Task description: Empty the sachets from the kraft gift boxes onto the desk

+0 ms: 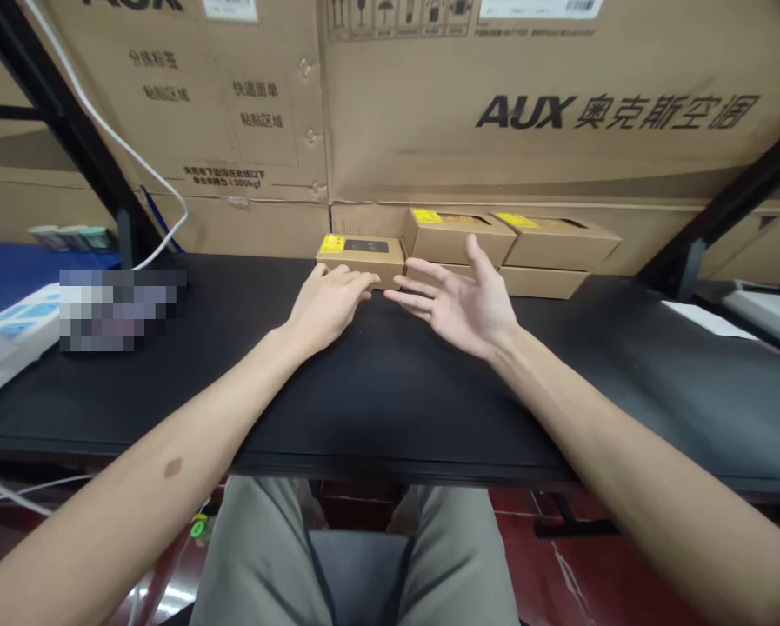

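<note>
- L hand [328,306]: palm down, fingers loosely spread, tips touching front of small box [361,260]; not gripping, nothing held;
- R hand [463,303]: open wide, palm up-ish, fingers splayed, empty; just in front of stacked boxes [451,236], not touching;
- small box: plain kraft cardboard, rectangular, yellow label + dark rectangular patch on top; sits on desk at back edge, left of stack;
- stacked boxes: same kraft card, yellow labels, top windows w/ brownish contents, too small to tell; two on top, more below;
- desk [390,391]: black, matte;
- behind: big corrugated AUX carton [533,113]; white cable [106,130].
</note>
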`<state>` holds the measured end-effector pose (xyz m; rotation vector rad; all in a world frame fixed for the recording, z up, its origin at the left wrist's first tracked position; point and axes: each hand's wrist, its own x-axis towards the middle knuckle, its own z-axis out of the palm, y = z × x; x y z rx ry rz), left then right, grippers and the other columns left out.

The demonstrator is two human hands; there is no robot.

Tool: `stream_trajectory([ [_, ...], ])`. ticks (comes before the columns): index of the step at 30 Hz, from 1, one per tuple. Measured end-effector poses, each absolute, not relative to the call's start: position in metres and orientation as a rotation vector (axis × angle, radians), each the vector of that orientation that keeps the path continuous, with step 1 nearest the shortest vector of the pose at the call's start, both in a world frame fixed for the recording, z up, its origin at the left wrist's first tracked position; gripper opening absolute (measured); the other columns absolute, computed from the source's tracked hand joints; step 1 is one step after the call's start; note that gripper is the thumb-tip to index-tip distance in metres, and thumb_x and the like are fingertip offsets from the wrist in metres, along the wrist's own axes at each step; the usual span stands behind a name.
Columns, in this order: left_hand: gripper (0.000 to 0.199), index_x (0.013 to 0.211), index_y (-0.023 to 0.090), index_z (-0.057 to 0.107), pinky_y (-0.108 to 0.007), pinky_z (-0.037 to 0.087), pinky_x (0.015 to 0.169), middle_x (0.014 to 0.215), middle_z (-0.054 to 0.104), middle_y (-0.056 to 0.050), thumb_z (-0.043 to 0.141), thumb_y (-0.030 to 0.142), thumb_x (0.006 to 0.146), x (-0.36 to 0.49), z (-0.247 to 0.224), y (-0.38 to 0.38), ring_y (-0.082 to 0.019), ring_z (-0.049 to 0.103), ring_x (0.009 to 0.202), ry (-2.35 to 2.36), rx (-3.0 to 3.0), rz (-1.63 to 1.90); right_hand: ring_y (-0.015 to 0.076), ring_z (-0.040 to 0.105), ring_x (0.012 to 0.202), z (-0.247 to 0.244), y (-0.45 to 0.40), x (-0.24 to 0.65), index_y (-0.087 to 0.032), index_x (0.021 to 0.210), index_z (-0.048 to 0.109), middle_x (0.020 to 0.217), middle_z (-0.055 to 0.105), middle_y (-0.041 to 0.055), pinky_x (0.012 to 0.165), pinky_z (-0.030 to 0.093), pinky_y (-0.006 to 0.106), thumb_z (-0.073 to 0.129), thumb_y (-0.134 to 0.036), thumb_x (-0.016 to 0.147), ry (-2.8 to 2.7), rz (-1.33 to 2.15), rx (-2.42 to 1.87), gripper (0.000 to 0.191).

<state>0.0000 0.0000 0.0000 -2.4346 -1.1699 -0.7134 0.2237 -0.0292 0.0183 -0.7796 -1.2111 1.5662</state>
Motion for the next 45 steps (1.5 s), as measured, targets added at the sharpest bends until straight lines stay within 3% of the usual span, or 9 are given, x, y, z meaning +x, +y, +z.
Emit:
stream_trajectory([
  [9, 0.022, 0.091, 0.021, 0.073, -0.042, 0.047, 0.086, 0.095, 0.081, -0.01, 0.063, 0.039, 0.099, 0.0, 0.001, 0.0, -0.028, 0.071, 0.095, -1.253, -2.421, -0.699, 0.0371, 0.062, 0.132, 0.018, -0.028, 0.223, -0.024, 0.126, 0.066, 0.133, 0.067, 0.0152, 0.112, 0.051, 0.055, 0.052, -0.092, 0.077, -1.209, 1.566, -0.782, 0.085],
  [14, 0.044, 0.114, 0.023, 0.078, -0.044, 0.051, 0.092, 0.12, 0.08, -0.009, 0.045, 0.004, 0.093, 0.005, 0.002, -0.009, -0.027, 0.067, 0.108, -1.184, -2.58, -0.674, 0.0365, 0.062, 0.132, 0.019, -0.029, 0.223, -0.026, 0.124, 0.067, 0.129, 0.068, 0.0141, 0.113, 0.05, 0.055, 0.052, -0.092, 0.078, -1.223, 1.533, -0.811, 0.082],
  [18, 0.038, 0.124, 0.03, 0.078, -0.049, 0.048, 0.108, 0.143, 0.072, -0.004, 0.052, 0.025, 0.096, -0.004, -0.004, -0.013, -0.029, 0.06, 0.127, -1.042, -2.807, -0.523, 0.0363, 0.062, 0.13, 0.019, -0.028, 0.226, -0.026, 0.122, 0.068, 0.126, 0.07, 0.013, 0.112, 0.051, 0.056, 0.051, -0.093, 0.077, -1.241, 1.487, -0.84, 0.082],
  [23, 0.043, 0.086, 0.022, 0.083, -0.069, 0.04, 0.108, 0.11, 0.083, -0.014, 0.047, 0.042, 0.1, -0.037, 0.0, -0.003, -0.039, 0.065, 0.115, -1.464, -2.142, -0.725, 0.0338, 0.062, 0.13, 0.02, -0.027, 0.23, -0.026, 0.109, 0.072, 0.124, 0.072, 0.0115, 0.113, 0.049, 0.054, 0.053, -0.09, 0.08, -1.258, 1.444, -0.89, 0.073],
  [28, 0.032, 0.113, 0.021, 0.079, -0.053, 0.052, 0.091, 0.114, 0.082, -0.014, 0.056, 0.029, 0.093, -0.045, 0.006, 0.003, -0.036, 0.066, 0.108, -1.428, -2.041, -0.844, 0.0242, 0.067, 0.119, 0.01, -0.02, 0.228, -0.024, 0.102, 0.073, 0.12, 0.073, 0.0074, 0.119, 0.046, 0.048, 0.084, -0.059, 0.075, -1.265, 1.319, -0.922, 0.045],
  [32, 0.02, 0.091, 0.026, 0.079, -0.049, 0.052, 0.084, 0.091, 0.083, -0.009, 0.059, 0.03, 0.093, -0.039, 0.003, 0.006, -0.031, 0.069, 0.093, -1.4, -2.188, -0.786, 0.0183, 0.069, 0.1, 0.003, -0.014, 0.23, -0.021, 0.096, 0.073, 0.102, 0.073, 0.0032, 0.114, 0.049, 0.045, 0.092, -0.028, 0.061, -1.323, 1.057, -0.972, 0.04],
  [37, 0.051, 0.067, 0.024, 0.071, -0.054, 0.049, 0.087, 0.064, 0.073, -0.01, 0.054, 0.063, 0.096, -0.052, 0.01, 0.01, -0.032, 0.07, 0.08, -1.679, -1.931, -0.923, 0.0185, 0.065, 0.074, 0.008, -0.016, 0.233, -0.022, 0.08, 0.072, 0.077, 0.071, 0.0021, 0.09, 0.055, 0.045, 0.086, -0.036, 0.071, -1.512, 0.651, -1.178, 0.023],
  [42, 0.048, 0.107, 0.018, 0.078, -0.054, 0.051, 0.094, 0.107, 0.08, -0.018, 0.044, 0.052, 0.101, -0.042, 0.021, 0.01, -0.038, 0.07, 0.108, -1.797, -2.013, -0.714, 0.0182, 0.063, 0.069, 0.008, -0.016, 0.233, -0.021, 0.078, 0.072, 0.074, 0.073, 0.0039, 0.08, 0.052, 0.039, 0.07, -0.047, 0.088, -1.663, 0.303, -1.295, 0.029],
  [45, 0.055, 0.146, 0.013, 0.059, -0.055, 0.049, 0.105, 0.148, 0.063, -0.021, 0.041, 0.04, 0.101, -0.026, 0.023, 0.014, -0.041, 0.058, 0.133, -1.746, -2.186, -0.534, 0.0194, 0.066, 0.078, 0.005, -0.013, 0.233, -0.019, 0.082, 0.076, 0.083, 0.077, 0.0058, 0.084, 0.052, 0.038, 0.064, -0.035, 0.093, -1.781, 0.214, -1.341, 0.022],
])
